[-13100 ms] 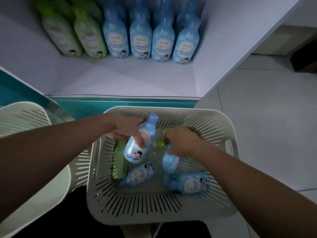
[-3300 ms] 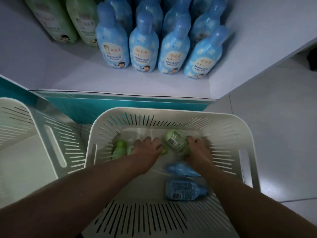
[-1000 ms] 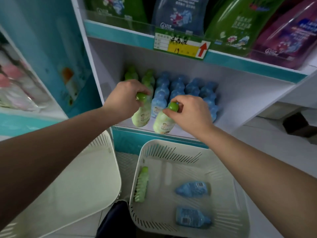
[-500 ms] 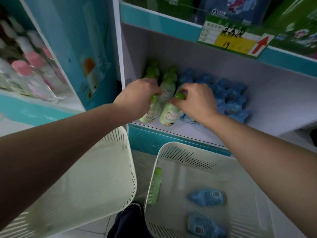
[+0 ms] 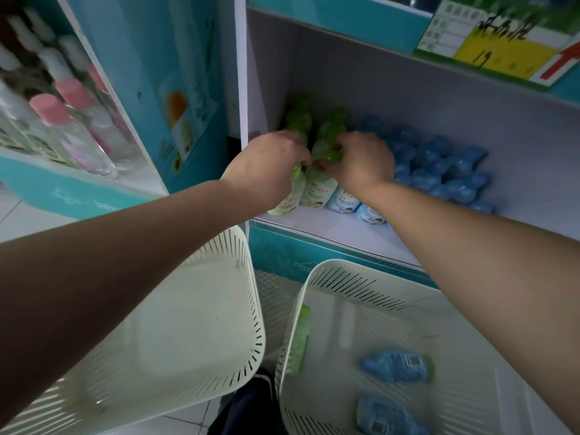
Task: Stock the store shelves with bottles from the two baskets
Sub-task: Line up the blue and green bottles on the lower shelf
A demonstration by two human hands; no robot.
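Observation:
My left hand [image 5: 266,166] grips the top of a green bottle [image 5: 290,199] standing at the left end of the white shelf [image 5: 351,233]. Beside it, my right hand [image 5: 361,161] holds the green cap of a second green bottle [image 5: 318,191]. More green bottles [image 5: 299,119] stand behind them, and several blue bottles [image 5: 439,171] fill the shelf to the right. Below, the right basket [image 5: 342,271] holds one green bottle [image 5: 298,340] lying along its left wall and two blue bottles [image 5: 395,368] lying flat. The left basket [image 5: 194,318] shows a bare bottom.
A teal side panel [image 5: 175,89] separates this shelf from a neighbouring shelf with clear pink-capped bottles [image 5: 62,127]. A yellow price tag [image 5: 502,48] hangs on the shelf edge above. Tiled floor and a dark shoe [image 5: 248,406] show between the baskets.
Both hands have pushed the two green bottles deeper onto the shelf's left end and stood them upright. The camera has moved closer and a little left.

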